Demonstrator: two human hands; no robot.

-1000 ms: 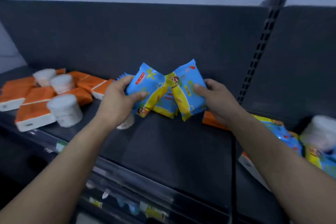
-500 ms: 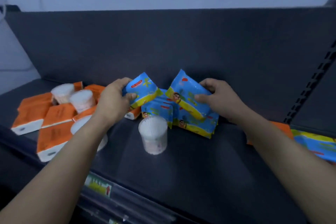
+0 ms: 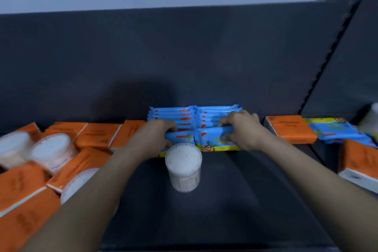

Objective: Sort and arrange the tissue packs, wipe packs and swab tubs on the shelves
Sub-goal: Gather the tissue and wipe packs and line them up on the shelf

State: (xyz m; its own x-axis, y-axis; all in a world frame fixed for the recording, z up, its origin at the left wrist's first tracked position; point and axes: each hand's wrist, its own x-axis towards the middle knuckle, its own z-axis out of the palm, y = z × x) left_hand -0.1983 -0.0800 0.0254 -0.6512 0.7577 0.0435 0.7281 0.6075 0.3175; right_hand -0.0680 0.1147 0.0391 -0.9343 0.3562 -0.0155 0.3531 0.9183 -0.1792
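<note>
Left hand (image 3: 152, 138) and right hand (image 3: 243, 131) both reach to the rear of the shelf (image 3: 235, 200), palms down, with a gap between them.

Left hand: fingers curled over the top edge of the front-left wipe pack (image 3: 181, 136), gripping it. Right hand: fingers curled over the top edge of the front-right wipe pack (image 3: 212, 139), gripping it; thumb hidden. The 2 packs stand on their long edges, end to end, and meet midway between the hands.

Beyond the fingertips: 2 rows of wipe packs (image 3: 173, 117), all on edge, face to face, the rearmost against the back panel (image 3: 184, 57). Count too blurred to read.

Between the wrists, nearer than the held packs: 1 centre swab tub (image 3: 183, 166), upright. Touching the front-left wipe pack or just short of it; cannot tell.

Outboard of the left hand: orange tissue packs (image 3: 98, 135) lying flat at mixed angles, the closest close beside the left row. Blurred swab tubs (image 3: 51, 149) sit among them; another is partly hidden by the left forearm. Crowded side.

Outboard of the right hand: a narrow strip of shelf, then 1 right tissue pack (image 3: 292, 128) lying flat, then a loose wipe pack (image 3: 335, 129), also flat. A slotted upright (image 3: 327, 57) rises behind them.

Between the forearms, open shelf surface runs from the tub to the front edge.
</note>
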